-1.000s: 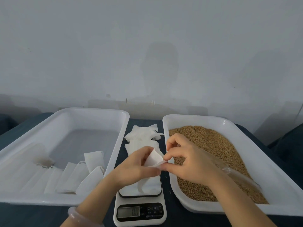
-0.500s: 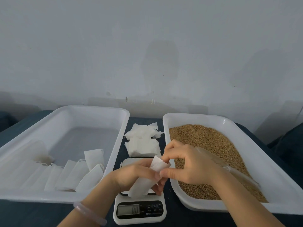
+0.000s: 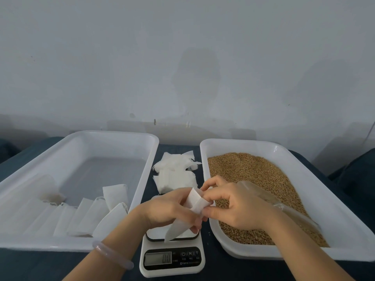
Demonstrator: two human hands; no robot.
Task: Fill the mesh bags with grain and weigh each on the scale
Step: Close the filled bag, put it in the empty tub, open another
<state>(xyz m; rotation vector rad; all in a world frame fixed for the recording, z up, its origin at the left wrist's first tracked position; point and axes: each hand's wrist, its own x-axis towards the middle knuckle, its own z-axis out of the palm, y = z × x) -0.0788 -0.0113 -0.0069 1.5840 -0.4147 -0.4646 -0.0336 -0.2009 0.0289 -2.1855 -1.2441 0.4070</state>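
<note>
While your left hand [image 3: 168, 209] curls round the body of the mesh bag [image 3: 195, 200] and your right hand [image 3: 237, 207] pinches its top edge between thumb and forefinger, both grips hold the one bag over the scale [image 3: 172, 258], just beside the tray [image 3: 243, 142] of grain [image 3: 253, 173]. It looks empty, so expect it to be almost weightless, limp and quick to fold shut on itself. The thin weave may slip between dry fingers. Take hold at the mouth, one side per hand, and draw the edges apart rather than tugging the body. Once filled, it should sag and turn bottom-heavy. Support it from below with the mouth up, or kernels may spill onto the bench [image 3: 215, 268].
</note>
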